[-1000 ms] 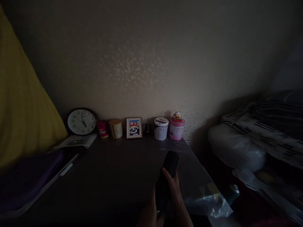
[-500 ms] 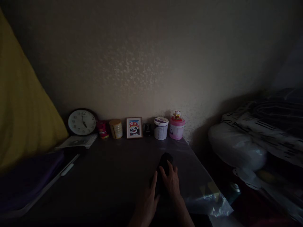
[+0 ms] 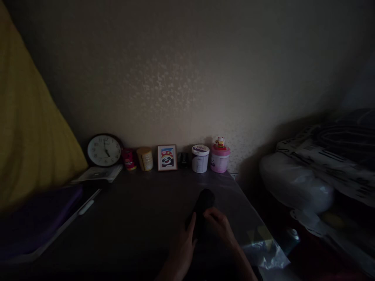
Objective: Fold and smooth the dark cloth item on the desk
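Observation:
A long, dark black object (image 3: 206, 198) with a rounded far end lies on the table in front of me. The room is too dim to tell its kind; it could be soft or folded. My left hand (image 3: 187, 238) holds its near left side, the thumb and fingers along it. On its right edge my right hand (image 3: 219, 223) has its fingers curled and pinched together at the fingertips. What exactly the pinch has hold of is too dark to see. The near end of the object is lost in shadow between my hands.
Along the wall stand a clock (image 3: 104, 150), a pink-red can (image 3: 129, 159), a yellow tin (image 3: 145, 159), a framed panda picture (image 3: 167, 157) and two lidded tubs (image 3: 200, 159). A purple item (image 3: 43, 218) lies left. Bulky bags (image 3: 295, 179) fill the right.
My right hand has drawn back from the top of the black object to its right edge, its spread fingers now curled into a pinch. My left hand stays on the left side.

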`<state>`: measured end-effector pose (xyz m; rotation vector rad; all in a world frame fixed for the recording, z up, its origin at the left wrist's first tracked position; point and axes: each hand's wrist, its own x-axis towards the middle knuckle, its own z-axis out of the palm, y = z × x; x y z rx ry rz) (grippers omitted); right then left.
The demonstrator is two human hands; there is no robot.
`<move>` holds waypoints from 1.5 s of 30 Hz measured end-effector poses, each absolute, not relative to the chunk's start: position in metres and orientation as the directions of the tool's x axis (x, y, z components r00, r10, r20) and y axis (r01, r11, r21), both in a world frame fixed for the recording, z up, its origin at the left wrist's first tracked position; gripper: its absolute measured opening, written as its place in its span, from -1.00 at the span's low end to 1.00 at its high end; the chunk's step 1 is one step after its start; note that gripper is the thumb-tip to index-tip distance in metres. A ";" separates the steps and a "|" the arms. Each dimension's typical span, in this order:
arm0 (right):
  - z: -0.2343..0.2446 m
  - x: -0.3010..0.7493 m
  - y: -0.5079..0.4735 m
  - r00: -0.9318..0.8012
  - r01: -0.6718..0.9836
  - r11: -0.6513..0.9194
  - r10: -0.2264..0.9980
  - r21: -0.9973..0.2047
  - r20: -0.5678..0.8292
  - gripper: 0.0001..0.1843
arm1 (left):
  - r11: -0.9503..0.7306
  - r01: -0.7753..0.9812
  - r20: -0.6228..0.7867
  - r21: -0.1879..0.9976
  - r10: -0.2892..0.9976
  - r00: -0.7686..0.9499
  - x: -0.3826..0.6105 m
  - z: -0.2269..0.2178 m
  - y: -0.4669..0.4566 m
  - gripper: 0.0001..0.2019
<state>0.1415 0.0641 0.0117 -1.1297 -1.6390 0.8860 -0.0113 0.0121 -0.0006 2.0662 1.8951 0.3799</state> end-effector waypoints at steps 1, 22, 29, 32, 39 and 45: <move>0.015 0.140 0.061 -0.173 0.266 0.327 0.942 -0.907 0.288 -0.73 | -0.076 0.920 -0.011 0.385 0.996 0.087 -0.011 0.000 0.012 -0.29; 0.034 0.121 0.093 -0.417 0.487 0.467 0.867 -0.738 0.274 -0.82 | -0.196 0.878 0.055 0.436 0.980 0.191 -0.014 -0.010 0.012 -0.37; 0.027 0.102 0.092 -0.343 0.776 0.448 0.891 -0.444 0.298 -0.85 | -0.161 0.912 0.055 0.378 0.987 0.152 -0.018 -0.010 0.006 -0.29; 0.027 0.103 0.092 -0.346 0.746 0.466 0.881 -0.476 0.322 -0.85 | -0.158 0.909 0.029 0.385 0.987 0.160 -0.023 0.000 -0.004 -0.30; 0.029 0.140 0.097 -0.084 0.332 0.195 0.981 -0.923 0.177 -0.64 | -0.058 0.922 -0.098 0.384 0.990 0.103 -0.031 0.013 -0.019 -0.34; 0.027 0.151 0.091 -0.061 0.287 0.203 0.979 -0.936 0.194 -0.62 | -0.050 0.883 -0.105 0.466 0.988 0.111 -0.035 0.010 -0.021 -0.34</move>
